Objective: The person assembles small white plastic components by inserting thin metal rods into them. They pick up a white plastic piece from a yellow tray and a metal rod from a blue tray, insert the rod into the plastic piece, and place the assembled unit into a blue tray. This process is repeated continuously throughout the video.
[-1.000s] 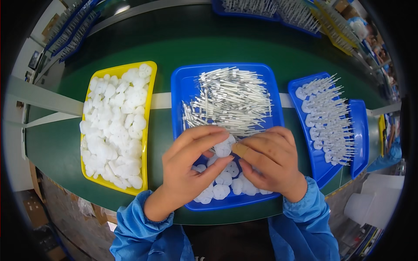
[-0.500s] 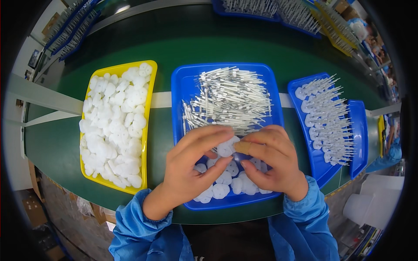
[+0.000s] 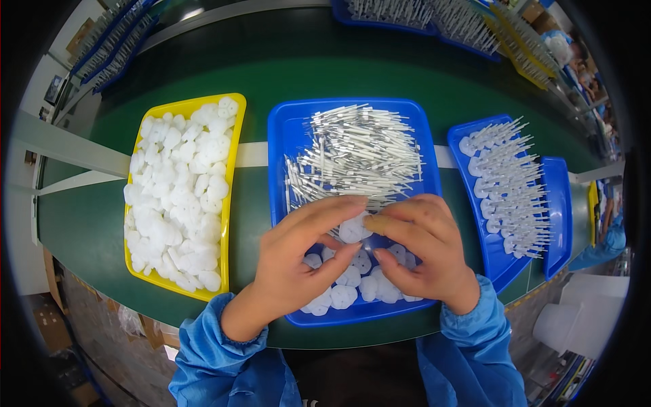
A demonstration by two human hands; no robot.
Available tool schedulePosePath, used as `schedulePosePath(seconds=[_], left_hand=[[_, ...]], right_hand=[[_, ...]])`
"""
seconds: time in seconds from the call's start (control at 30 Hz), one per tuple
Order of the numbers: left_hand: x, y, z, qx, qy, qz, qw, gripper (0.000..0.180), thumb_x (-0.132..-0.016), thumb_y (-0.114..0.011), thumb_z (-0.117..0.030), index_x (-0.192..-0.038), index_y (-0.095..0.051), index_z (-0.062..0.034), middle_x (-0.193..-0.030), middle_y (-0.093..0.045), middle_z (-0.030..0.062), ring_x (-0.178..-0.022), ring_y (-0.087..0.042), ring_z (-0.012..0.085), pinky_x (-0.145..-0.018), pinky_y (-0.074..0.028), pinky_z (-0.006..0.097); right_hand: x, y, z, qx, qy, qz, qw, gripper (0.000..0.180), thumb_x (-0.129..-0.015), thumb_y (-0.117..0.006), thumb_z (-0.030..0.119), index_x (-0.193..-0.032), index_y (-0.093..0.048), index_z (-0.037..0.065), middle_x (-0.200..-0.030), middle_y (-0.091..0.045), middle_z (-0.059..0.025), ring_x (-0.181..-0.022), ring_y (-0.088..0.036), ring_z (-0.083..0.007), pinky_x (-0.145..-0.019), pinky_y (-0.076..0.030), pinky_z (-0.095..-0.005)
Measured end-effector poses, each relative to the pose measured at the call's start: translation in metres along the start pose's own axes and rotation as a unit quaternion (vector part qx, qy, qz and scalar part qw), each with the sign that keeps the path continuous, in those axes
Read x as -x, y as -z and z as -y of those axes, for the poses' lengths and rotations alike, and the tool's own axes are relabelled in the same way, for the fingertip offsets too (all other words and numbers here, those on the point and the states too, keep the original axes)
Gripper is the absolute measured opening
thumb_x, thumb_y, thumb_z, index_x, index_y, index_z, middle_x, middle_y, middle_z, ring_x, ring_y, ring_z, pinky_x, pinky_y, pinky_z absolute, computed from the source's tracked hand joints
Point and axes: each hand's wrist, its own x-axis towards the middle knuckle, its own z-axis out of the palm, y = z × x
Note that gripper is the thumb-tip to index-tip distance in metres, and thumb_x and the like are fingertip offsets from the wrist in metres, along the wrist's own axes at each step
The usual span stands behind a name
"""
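Over the near half of the blue tray (image 3: 276, 136), my left hand (image 3: 288, 254) pinches a thin white plastic disc (image 3: 352, 229) between thumb and fingers. My right hand (image 3: 427, 247) meets the disc's right edge with curled fingertips, while its thumb stays a little apart below. Whether a thin rod is in the disc is hidden by the fingers. Beneath both hands lie more loose white discs (image 3: 344, 296). A heap of thin white rods with metal ends (image 3: 363, 152) fills the far part of the same tray.
To the left stands a yellow tray (image 3: 234, 136) heaped with white discs (image 3: 180, 197). At right, a blue tray (image 3: 498, 275) bears rows of discs with rods (image 3: 512, 190), overlapping another blue tray (image 3: 559, 197). Filled trays (image 3: 468, 30) line the far side of the green table (image 3: 251, 74).
The fingers have shifted very slightly around the disc, and the right fingertips sit a touch lower on its edge. The trays and their contents have not moved.
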Motion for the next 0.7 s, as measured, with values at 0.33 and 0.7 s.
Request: schedulePosePath(seconds=[0.33, 0.7], left_hand=[[0.0, 0.013, 0.01, 0.117, 0.082, -0.095, 0.985, 0.017, -0.105, -0.072, -0.001, -0.119, -0.08, 0.003, -0.13, -0.068, 0.013, -0.096, -0.07, 0.0145, -0.078, -0.06, 0.026], [-0.001, 0.009, 0.004, 0.1, 0.142, -0.135, 0.975, 0.034, -0.109, -0.067, -0.001, -0.143, -0.068, 0.0028, -0.129, -0.073, 0.0136, -0.108, -0.072, 0.0152, -0.084, -0.063, 0.028]], right_hand=[[0.009, 0.014, 0.0, 0.154, 0.019, 0.043, 0.987, 0.031, -0.078, -0.088, 0.014, -0.108, -0.084, 0.014, -0.104, -0.075, 0.0, -0.09, -0.07, -0.0197, -0.092, -0.052, -0.0409], [-0.013, -0.017, 0.0, 0.273, 0.002, 0.054, 0.961, 0.011, -0.084, -0.075, 0.013, -0.094, -0.073, 0.011, -0.093, -0.068, -0.0022, -0.09, -0.069, -0.0209, -0.091, -0.051, -0.0396]])
